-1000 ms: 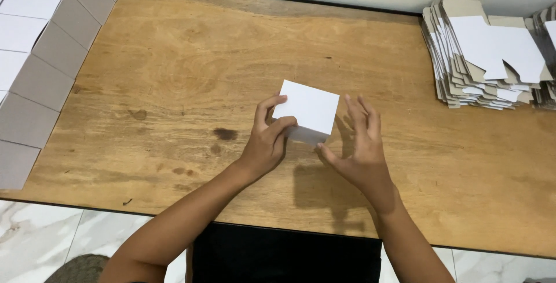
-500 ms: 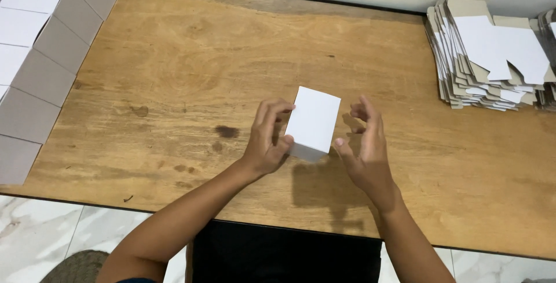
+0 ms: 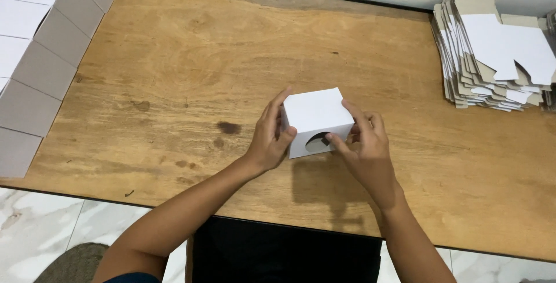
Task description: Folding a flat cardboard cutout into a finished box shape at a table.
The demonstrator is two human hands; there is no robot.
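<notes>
A small white cardboard box (image 3: 315, 114) is held just above the wooden table (image 3: 191, 68), near its front middle. Its near face has a half-round cut-out. My left hand (image 3: 271, 138) grips the box's left side, thumb on the near face. My right hand (image 3: 364, 144) holds the right side, with its thumb pressing at the cut-out and fingers over the top right corner. The box's underside is hidden.
A row of folded white and grey boxes (image 3: 40, 51) lines the table's left edge. A stack of flat box blanks (image 3: 492, 57) lies at the back right. Marble floor (image 3: 35, 236) shows below the table's front edge.
The box has been turned in both hands: before, a plain white face pointed up and it stood tilted; now the face with the half-round cut-out points toward me.
</notes>
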